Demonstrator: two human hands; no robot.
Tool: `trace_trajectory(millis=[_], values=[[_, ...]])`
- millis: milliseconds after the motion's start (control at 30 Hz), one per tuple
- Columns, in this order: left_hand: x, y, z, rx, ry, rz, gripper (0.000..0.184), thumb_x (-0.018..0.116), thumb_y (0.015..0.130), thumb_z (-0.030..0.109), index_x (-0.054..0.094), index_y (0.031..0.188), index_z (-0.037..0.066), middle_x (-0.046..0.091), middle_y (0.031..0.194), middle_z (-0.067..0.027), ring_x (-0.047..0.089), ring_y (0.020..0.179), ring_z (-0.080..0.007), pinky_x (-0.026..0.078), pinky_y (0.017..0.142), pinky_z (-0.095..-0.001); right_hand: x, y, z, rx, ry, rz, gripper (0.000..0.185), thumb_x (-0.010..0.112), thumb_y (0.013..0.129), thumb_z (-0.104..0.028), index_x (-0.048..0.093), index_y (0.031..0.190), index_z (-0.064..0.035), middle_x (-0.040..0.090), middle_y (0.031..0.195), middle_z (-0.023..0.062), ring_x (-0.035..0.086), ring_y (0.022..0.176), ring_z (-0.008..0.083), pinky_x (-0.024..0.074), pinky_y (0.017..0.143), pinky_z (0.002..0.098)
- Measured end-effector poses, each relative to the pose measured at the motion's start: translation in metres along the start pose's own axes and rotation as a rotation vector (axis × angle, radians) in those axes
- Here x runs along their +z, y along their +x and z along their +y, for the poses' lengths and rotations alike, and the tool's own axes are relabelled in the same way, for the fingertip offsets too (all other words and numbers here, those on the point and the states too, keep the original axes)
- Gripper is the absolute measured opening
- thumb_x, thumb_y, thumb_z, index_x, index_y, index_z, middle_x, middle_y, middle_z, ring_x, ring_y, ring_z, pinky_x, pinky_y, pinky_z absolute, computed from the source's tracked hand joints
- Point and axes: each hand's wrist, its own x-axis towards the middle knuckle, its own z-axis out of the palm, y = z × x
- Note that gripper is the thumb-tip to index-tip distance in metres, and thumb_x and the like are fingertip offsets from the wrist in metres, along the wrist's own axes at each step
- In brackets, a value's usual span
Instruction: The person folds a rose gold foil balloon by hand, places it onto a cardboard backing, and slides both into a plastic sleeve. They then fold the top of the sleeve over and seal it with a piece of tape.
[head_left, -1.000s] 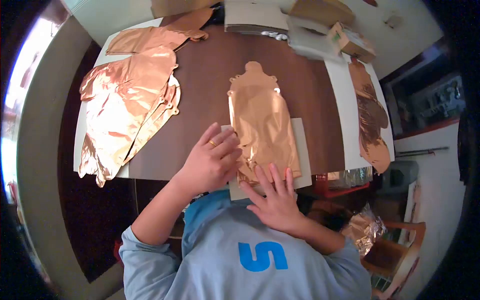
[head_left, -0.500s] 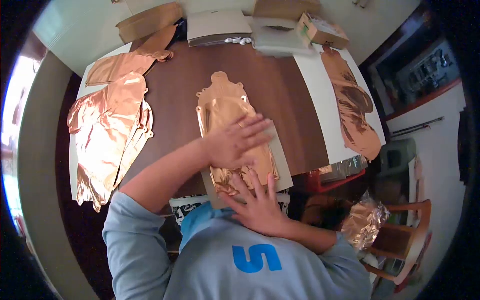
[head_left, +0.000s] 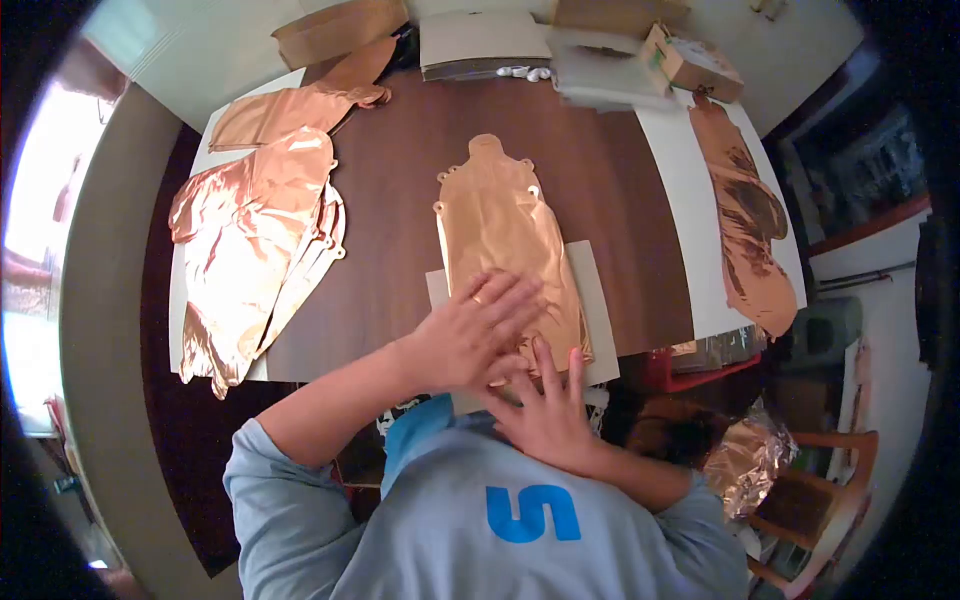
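A flat, deflated rose-gold foil balloon [head_left: 500, 235] lies lengthwise in front of me, its rounded tab pointing away and small eyelet tabs along its sides. Beneath its near part is a grey-white cardboard sheet [head_left: 600, 300]. My left hand [head_left: 478, 328] rests flat across the balloon's lower part, fingers stretched out towards the right. Close to my body, my right hand [head_left: 548, 412] lies at the near end with fingers spread, their tips on the foil. The two hands nearly meet and cover part of the balloon's near end.
More flat foil balloons [head_left: 250, 230] are piled on the left, and another foil balloon [head_left: 745, 220] lies on white board at the right. Flat boxes [head_left: 485, 45], a clear plastic packet [head_left: 610, 75] and a small carton [head_left: 695, 60] line the back. A wooden chair [head_left: 850, 470] stands lower right.
My left hand has slid down the balloon towards my body, uncovering more of its middle. My right hand stays at the near end. The whole view has shifted slightly.
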Motion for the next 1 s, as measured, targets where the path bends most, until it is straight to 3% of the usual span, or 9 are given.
trace_trajectory(millis=[133,233,367,433,467,567,700,900,1000], values=[[-0.01,-0.001,-0.014,-0.072,0.129,-0.001,0.071,0.048,0.097,0.048,0.035,0.151,0.005,0.032,0.157,-0.0207,0.027,0.146,-0.0394,0.018,0.118,-0.0545,-0.008,0.006,0.003,-0.03,-0.074,0.08,0.07,0.079,0.073,-0.036,0.053,0.137,-0.0237,0.04,0.146,0.0208,0.038,0.135,0.0472,0.0229,0.108,0.0724],[-0.009,-0.001,-0.01,-0.104,0.129,-0.002,0.072,0.052,0.094,0.046,0.035,0.151,0.005,0.034,0.155,-0.0206,0.029,0.145,-0.0397,0.018,0.118,-0.055,-0.025,-0.007,0.02,0.036,0.409,0.188,0.055,0.076,0.076,-0.022,0.059,0.128,-0.0125,0.048,0.137,0.021,0.047,0.128,0.0434,0.0312,0.106,0.066],[-0.007,-0.005,-0.003,-0.109,0.125,-0.026,0.073,0.055,0.093,0.045,0.036,0.15,0.006,0.035,0.155,-0.0204,0.03,0.145,-0.0396,0.018,0.119,-0.055,-0.035,-0.049,0.073,0.466,0.478,0.504,0.017,0.07,0.083,-0.011,0.062,0.096,-0.0039,0.064,0.096,0.0109,0.061,0.087,0.0273,0.0493,0.078,0.0407],[-0.007,-0.007,0.006,-0.101,0.12,-0.05,0.072,0.054,0.093,0.046,0.036,0.15,0.006,0.035,0.155,-0.0203,0.03,0.145,-0.0394,0.018,0.119,-0.0548,-0.028,-0.078,0.096,0.968,1.036,0.226,0.013,0.068,0.09,-0.014,0.062,0.095,-0.003,0.063,0.096,0.0062,0.06,0.085,0.0166,0.0508,0.073,0.0359],[-0.003,-0.009,0.011,-0.088,0.095,-0.038,0.072,0.054,0.093,0.045,0.036,0.15,0.006,0.035,0.155,-0.0202,0.03,0.145,-0.0393,0.018,0.119,-0.0545,-0.024,-0.084,0.105,1.0,1.353,0.118,0.016,0.067,0.093,-0.016,0.064,0.102,-0.0027,0.065,0.1,0.0017,0.058,0.089,0.0091,0.0506,0.078,0.0338],[0.001,-0.012,0.027,-0.067,0.048,-0.055,0.072,0.054,0.093,0.046,0.036,0.15,0.006,0.035,0.155,-0.0198,0.029,0.145,-0.0391,0.018,0.119,-0.0539,-0.032,-0.052,0.089,1.142,1.951,-0.023,0.023,0.064,0.092,-0.015,0.064,0.11,-0.0017,0.065,0.097,0.0047,0.062,0.083,0.0116,0.0518,0.078,0.0288],[-0.009,-0.024,0.029,-0.115,-0.223,0.131,0.076,0.068,0.086,0.035,0.038,0.149,0.005,0.04,0.15,-0.0223,0.034,0.143,-0.039,0.026,0.117,-0.0509,-0.016,-0.047,0.082,0.866,1.943,-0.169,0.031,0.071,0.088,-0.016,0.064,0.116,-0.0028,0.067,0.101,0.0011,0.061,0.09,0.01,0.0486,0.081,0.0278],[-0.002,-0.075,0.046,-0.713,-1.153,0.892,0.083,0.075,0.085,0.037,0.034,0.148,0.003,0.042,0.147,-0.0203,0.048,0.132,-0.0315,0.038,0.109,-0.0455,-0.038,-0.05,0.074,0.836,2.077,-0.129,0.019,0.073,0.085,-0.015,0.067,0.1,-0.0053,0.067,0.088,0.0001,0.061,0.077,0.01,0.0487,0.07,0.0262],[-0.02,-0.072,0.053,-0.767,-1.386,0.722,0.098,0.079,0.082,0.039,0.023,0.152,-0.001,0.043,0.145,-0.0201,0.048,0.131,-0.0293,0.038,0.11,-0.044,-0.046,-0.044,0.064,0.836,2.045,-0.11,0.016,0.075,0.084,-0.014,0.068,0.096,-0.0053,0.067,0.085,0.0002,0.061,0.075,0.0106,0.0493,0.069,0.0268]])
